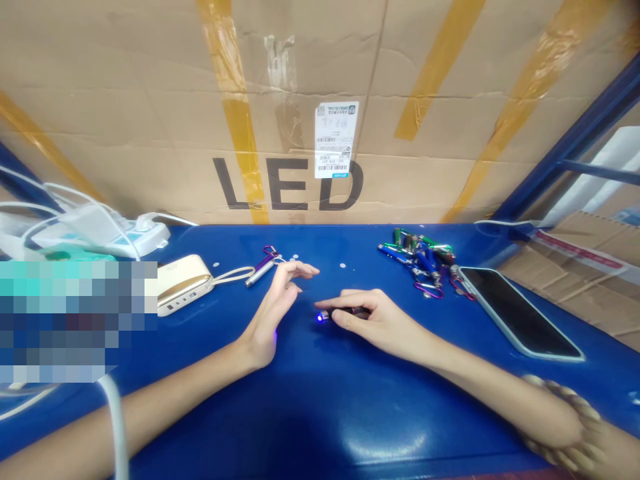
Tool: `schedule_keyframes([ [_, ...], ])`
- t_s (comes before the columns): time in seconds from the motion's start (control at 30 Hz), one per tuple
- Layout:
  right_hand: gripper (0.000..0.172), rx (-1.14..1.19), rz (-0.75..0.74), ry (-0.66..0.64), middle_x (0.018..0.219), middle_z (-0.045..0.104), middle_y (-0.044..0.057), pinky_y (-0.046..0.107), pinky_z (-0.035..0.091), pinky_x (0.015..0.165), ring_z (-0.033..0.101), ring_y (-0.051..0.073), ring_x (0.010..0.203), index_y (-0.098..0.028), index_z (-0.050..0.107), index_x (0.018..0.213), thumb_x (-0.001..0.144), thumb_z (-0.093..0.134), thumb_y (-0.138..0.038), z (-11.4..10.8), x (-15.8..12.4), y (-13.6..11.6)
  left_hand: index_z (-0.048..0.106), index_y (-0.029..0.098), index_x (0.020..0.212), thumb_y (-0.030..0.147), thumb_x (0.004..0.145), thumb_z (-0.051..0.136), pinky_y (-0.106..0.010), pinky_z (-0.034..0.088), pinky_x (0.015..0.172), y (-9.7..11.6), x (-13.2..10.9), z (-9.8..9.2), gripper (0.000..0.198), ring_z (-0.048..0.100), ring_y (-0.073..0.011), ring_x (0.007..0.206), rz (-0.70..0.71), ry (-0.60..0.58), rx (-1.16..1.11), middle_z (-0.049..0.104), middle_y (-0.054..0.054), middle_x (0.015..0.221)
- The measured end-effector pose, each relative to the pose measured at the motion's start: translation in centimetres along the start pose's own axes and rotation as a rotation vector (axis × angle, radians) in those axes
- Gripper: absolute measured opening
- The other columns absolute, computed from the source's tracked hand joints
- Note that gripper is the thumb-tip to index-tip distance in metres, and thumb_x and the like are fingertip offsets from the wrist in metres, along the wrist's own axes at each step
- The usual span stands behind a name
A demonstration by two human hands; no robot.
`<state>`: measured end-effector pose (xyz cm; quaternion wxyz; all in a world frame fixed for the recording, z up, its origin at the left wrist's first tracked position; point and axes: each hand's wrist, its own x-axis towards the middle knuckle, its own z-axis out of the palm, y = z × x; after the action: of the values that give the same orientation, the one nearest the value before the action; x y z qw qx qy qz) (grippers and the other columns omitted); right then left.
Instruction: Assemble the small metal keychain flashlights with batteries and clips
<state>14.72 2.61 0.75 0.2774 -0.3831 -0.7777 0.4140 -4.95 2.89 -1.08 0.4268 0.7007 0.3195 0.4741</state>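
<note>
My right hand (367,310) is closed round a small dark keychain flashlight (325,316), whose tip glows blue-violet and points left. Facing it, my left hand (277,300) is raised on edge with fingers stretched out and nothing in them. A violet patch of light shows near the heel of that palm. Just beyond my left fingers lie a silver keychain flashlight (260,274) and a purple carabiner clip (270,252). Several more keychain flashlights (425,257), green, blue and dark, sit in a pile to the right with coloured clips among them.
A phone (520,313) lies at the right. On the left are a cream power bank (185,283) with a strap, a white power strip (145,237) and loose white cables (117,427). A large cardboard box (165,133) stands behind the blue table (300,413).
</note>
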Motion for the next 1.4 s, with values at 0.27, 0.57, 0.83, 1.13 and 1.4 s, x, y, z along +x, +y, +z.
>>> schedule_keyframes([
  [0.27, 0.024, 0.018, 0.04, 0.088, 0.089, 0.07, 0.002, 0.024, 0.047, 0.071, 0.062, 0.015, 0.079, -0.021, 0.072, 0.093, 0.082, 0.059, -0.037, 0.3, -0.09, -0.4, 0.046, 0.02, 0.106, 0.045, 0.09, 0.03, -0.036, 0.034, 0.093, -0.03, 0.07, 0.04, 0.033, 0.043, -0.0255, 0.113, -0.013, -0.005, -0.01, 0.05, -0.01, 0.117],
  [0.57, 0.029, -0.037, -0.019, 0.04, 0.086, 0.065, 0.002, 0.022, 0.043, 0.067, 0.056, 0.012, 0.076, -0.023, 0.067, 0.11, 0.088, 0.051, -0.032, -0.14, -0.03, 0.1, 0.045, 0.019, 0.107, 0.039, 0.09, 0.031, -0.037, 0.031, 0.096, 0.28, 0.1, 0.07, 0.03, 0.042, -0.0253, 0.115, -0.028, -0.01, -0.018, 0.048, -0.01, 0.117],
  [0.83, 0.028, 0.019, 0.01, 0.032, 0.078, 0.061, 0.001, 0.02, 0.039, 0.061, 0.051, 0.01, 0.067, -0.022, 0.069, 0.105, 0.082, 0.059, -0.035, -0.14, -0.03, 0.2, 0.045, 0.02, 0.107, 0.042, 0.089, 0.031, -0.035, 0.032, 0.094, 0.34, 0.03, 0.14, 0.032, 0.042, -0.0253, 0.113, -0.024, -0.02, -0.016, 0.048, -0.01, 0.116],
  [1.13, 0.021, 0.035, 0.047, 0.07, 0.073, 0.063, 0.001, 0.021, 0.041, 0.061, 0.052, 0.01, 0.064, -0.02, 0.074, 0.09, 0.076, 0.067, -0.033, 0.01, 0.06, -0.01, 0.046, 0.018, 0.106, 0.042, 0.089, 0.031, -0.034, 0.033, 0.093, 0.34, 0.04, 0.14, 0.032, 0.042, -0.0248, 0.112, -0.022, -0.023, 0.0, 0.049, -0.01, 0.116],
  [1.4, 0.026, 0.034, 0.025, 0.077, 0.085, 0.064, 0.001, 0.022, 0.042, 0.065, 0.055, 0.012, 0.072, -0.022, 0.069, 0.104, 0.08, 0.061, -0.03, 0.0, 0.13, 0.3, 0.045, 0.018, 0.108, 0.039, 0.089, 0.031, -0.036, 0.032, 0.097, 0.03, -0.01, 0.04, 0.031, 0.041, -0.0252, 0.116, -0.05, -0.029, -0.016, 0.049, -0.011, 0.117],
])
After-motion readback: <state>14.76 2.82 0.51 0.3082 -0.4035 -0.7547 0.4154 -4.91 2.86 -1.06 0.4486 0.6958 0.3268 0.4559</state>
